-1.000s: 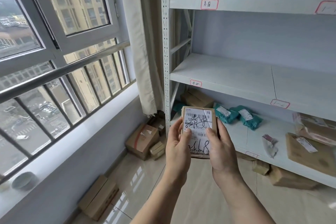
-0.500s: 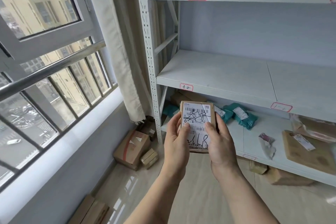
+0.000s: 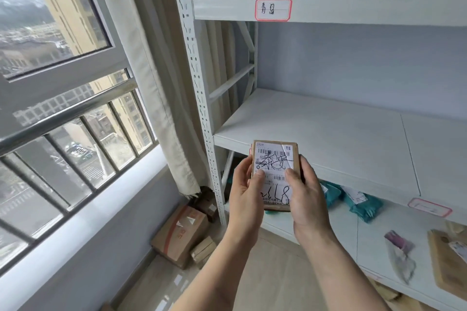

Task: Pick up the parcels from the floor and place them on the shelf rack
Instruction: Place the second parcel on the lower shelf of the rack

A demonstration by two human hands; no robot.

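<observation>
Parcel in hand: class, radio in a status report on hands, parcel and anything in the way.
Left hand and right hand both gripping the small parcel, label facing up. Parcel held in front of the middle shelf. Nothing lying on that shelf, path open.

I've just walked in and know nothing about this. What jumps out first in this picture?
Front and centre, the left hand and right hand hold up a small brown parcel with a white scribbled label facing the camera. Behind it stands a white shelf rack, its middle shelf bare, with teal packages lower down. More cardboard boxes sit on the floor under the big window at left.
</observation>
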